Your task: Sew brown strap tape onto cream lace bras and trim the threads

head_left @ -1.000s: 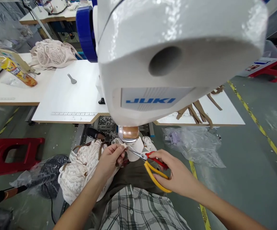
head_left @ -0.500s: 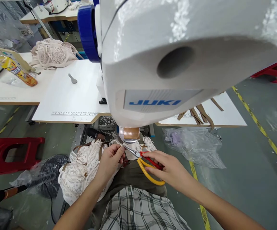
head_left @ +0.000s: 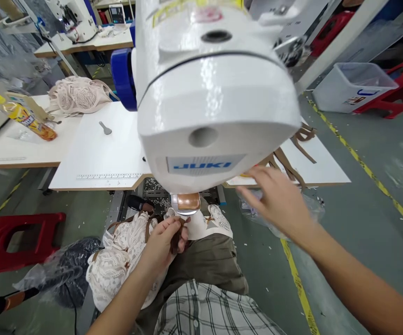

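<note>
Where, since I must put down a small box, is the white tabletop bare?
The white tabletop is bare between grey tool and ruler, left of the sewing machine; a smaller patch lies right of the brown strips. It is crowded around those strips, by the right hand, and below the machine, at the left hand and lace fabric.

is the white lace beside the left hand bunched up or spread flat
Bunched up: the white lace lies in a rounded heap of overlapping folds beside the left hand.
</note>
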{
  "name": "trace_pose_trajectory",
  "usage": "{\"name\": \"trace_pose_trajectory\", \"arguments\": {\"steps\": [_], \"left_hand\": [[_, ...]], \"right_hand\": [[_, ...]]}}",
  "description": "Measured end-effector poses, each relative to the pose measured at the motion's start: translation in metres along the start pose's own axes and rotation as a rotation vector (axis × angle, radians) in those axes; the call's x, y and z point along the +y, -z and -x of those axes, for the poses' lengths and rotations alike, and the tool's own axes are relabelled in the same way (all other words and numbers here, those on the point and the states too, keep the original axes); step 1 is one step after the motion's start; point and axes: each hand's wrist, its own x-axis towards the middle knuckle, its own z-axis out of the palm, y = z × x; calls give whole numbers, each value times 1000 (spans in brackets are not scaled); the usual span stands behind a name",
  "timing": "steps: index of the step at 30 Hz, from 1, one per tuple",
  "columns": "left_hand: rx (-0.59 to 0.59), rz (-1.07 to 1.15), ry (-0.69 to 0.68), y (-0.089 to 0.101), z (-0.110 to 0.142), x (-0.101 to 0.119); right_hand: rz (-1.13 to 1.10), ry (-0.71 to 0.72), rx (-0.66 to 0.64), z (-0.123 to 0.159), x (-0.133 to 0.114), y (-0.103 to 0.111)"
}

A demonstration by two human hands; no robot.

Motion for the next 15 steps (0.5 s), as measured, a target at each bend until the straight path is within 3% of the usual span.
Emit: {"name": "trace_pose_trajectory", "arguments": {"steps": [2, 4, 6, 8, 10, 11, 12, 15], "left_hand": [[-127, -111, 126, -1, 3, 6], [-251, -286, 230, -1, 6, 11], [-259, -514, 169, 2, 9, 12], [-55, -744, -105, 8, 12, 6], [224, -841, -421, 15, 13, -11], [308, -813, -507, 17, 12, -23], [288, -727, -511, 18, 10, -36], [-97, -199, -200, 6, 2, -75]], "right_hand": [[-130, 194, -102, 10, -30, -10], [-232, 411, -301, 21, -57, -24], [-288, 453, -436, 28, -69, -38], [-367, 255, -452, 28, -65, -46], [-539, -89, -371, 26, -55, -47], [-677, -272, -322, 26, -52, -47], [-852, -441, -287, 25, -51, -46], [-1455, -816, -289, 25, -66, -44]]}}
